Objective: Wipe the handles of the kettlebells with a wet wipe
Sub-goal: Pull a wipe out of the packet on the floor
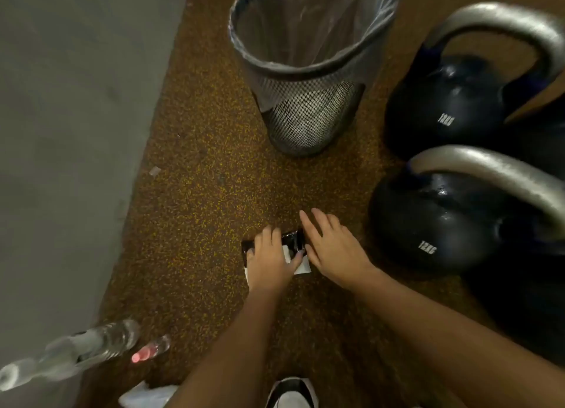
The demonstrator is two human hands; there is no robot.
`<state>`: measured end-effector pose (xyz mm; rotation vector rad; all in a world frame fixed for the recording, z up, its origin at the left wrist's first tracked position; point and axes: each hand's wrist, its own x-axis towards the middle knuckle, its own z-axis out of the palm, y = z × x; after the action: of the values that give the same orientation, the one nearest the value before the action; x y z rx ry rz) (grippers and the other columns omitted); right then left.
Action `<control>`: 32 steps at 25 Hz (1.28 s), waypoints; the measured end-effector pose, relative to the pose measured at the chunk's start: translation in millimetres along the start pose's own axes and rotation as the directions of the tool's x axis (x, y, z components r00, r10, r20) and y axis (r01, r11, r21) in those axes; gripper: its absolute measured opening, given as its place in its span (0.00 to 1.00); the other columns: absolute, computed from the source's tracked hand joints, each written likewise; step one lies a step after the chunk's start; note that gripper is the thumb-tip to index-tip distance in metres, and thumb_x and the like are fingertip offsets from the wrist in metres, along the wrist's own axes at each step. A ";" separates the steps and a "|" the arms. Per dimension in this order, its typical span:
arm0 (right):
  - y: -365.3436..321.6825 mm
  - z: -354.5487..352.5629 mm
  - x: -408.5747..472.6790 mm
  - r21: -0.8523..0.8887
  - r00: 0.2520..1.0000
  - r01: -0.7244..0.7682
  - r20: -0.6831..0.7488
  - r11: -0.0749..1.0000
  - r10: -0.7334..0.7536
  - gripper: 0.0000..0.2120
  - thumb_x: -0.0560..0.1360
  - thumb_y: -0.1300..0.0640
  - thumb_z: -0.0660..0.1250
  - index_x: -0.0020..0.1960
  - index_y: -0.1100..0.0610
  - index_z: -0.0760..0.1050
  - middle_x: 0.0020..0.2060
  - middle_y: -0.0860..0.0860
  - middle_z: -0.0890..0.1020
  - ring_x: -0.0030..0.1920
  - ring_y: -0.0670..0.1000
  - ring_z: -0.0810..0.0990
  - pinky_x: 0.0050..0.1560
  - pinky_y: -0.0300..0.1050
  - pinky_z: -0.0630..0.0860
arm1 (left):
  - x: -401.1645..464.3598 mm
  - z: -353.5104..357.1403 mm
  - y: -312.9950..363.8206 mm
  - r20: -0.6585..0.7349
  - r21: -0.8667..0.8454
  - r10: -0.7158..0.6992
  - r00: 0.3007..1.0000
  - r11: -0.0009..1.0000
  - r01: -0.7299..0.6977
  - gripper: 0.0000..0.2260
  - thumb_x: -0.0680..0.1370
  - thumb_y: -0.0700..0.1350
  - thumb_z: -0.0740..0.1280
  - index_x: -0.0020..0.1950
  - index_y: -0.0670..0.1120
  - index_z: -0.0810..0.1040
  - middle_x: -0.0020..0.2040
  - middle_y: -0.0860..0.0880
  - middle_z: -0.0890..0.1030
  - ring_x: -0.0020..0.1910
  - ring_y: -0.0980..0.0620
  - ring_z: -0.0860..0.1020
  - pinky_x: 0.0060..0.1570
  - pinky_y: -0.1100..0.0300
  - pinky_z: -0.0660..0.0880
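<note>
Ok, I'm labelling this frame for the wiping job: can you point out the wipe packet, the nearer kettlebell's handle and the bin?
wipe packet (293, 239): head view, on the dark wrapper between the hands.
nearer kettlebell's handle (489, 170): head view, on the grey arch's top.
bin (308, 117): head view, on the mesh wall.

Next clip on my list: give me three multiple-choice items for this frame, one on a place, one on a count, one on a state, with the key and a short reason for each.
1. Where does the wipe packet lie?
A. in the bin
B. on the floor under the hands
C. on a kettlebell

2. How many kettlebells show?
A. one
B. two
C. four

3. What state is the mesh bin in?
A. tipped over
B. upright and lined with a clear bag
C. upright and unlined

Key: 1 B, the left hand and right hand rest on it on the speckled floor; 2 B, far kettlebell and near kettlebell; 3 B, plastic folds over its rim.
</note>
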<state>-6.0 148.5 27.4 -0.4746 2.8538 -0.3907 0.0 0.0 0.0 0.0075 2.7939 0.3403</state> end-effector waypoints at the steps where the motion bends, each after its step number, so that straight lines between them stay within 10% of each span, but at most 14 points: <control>1: -0.9 8.1 2.0 0.000 1.000 0.002 0.024 1.000 -0.002 0.31 0.78 0.51 0.57 0.76 0.56 0.47 0.72 0.58 0.61 0.68 0.57 0.65 0.63 0.51 0.71 | 2.6 6.8 -0.9 0.034 0.033 0.010 0.999 0.999 -0.011 0.28 0.74 0.60 0.62 0.67 0.45 0.65 0.69 0.48 0.65 0.66 0.47 0.65 0.58 0.48 0.70; 14: -23.6 61.7 46.2 0.278 0.924 -0.211 0.369 0.937 0.099 0.17 0.76 0.53 0.62 0.63 0.56 0.72 0.60 0.56 0.72 0.60 0.58 0.73 0.57 0.51 0.72 | 1.5 23.0 -29.3 -0.059 -0.397 -0.153 0.986 0.910 0.118 0.07 0.81 0.40 0.54 0.50 0.39 0.70 0.51 0.43 0.70 0.46 0.47 0.72 0.46 0.56 0.67; 32: 4.9 -44.4 64.1 0.285 0.963 -0.250 0.169 0.925 0.208 0.11 0.76 0.65 0.58 0.55 0.55 0.71 0.50 0.54 0.77 0.50 0.53 0.77 0.47 0.47 0.75 | 5.5 27.0 -14.1 0.010 -0.428 -0.095 0.995 0.899 0.090 0.16 0.81 0.45 0.50 0.59 0.41 0.73 0.55 0.41 0.75 0.55 0.42 0.68 0.54 0.51 0.69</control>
<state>-78.0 140.8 56.6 -0.1013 2.6120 -0.7088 3.9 -7.2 -29.8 -0.2296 2.6556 0.9246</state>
